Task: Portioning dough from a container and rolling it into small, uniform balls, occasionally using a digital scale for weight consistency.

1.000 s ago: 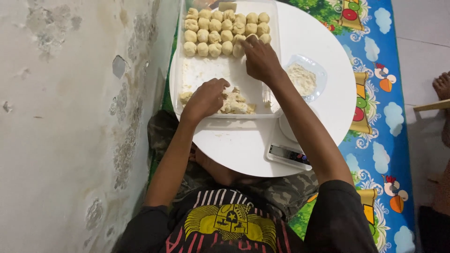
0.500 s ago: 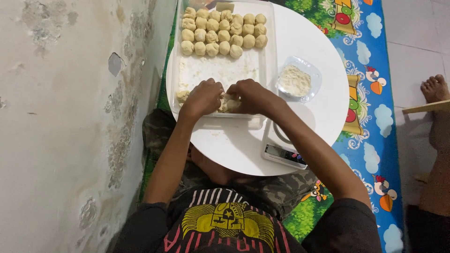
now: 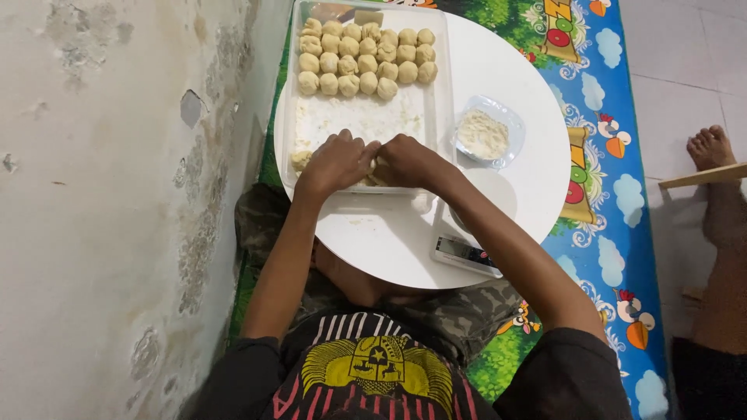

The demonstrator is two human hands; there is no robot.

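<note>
We are pinching a lump of dough at the near end of the clear tray, left hand and right hand both closing on it (dough mostly hidden); rolled balls are filling the far end, flour dish lying beside

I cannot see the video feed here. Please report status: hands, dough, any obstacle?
Left hand and right hand together on a dough lump at near end of clear tray. Dough balls in rows at far end. Nothing blocking.
</note>
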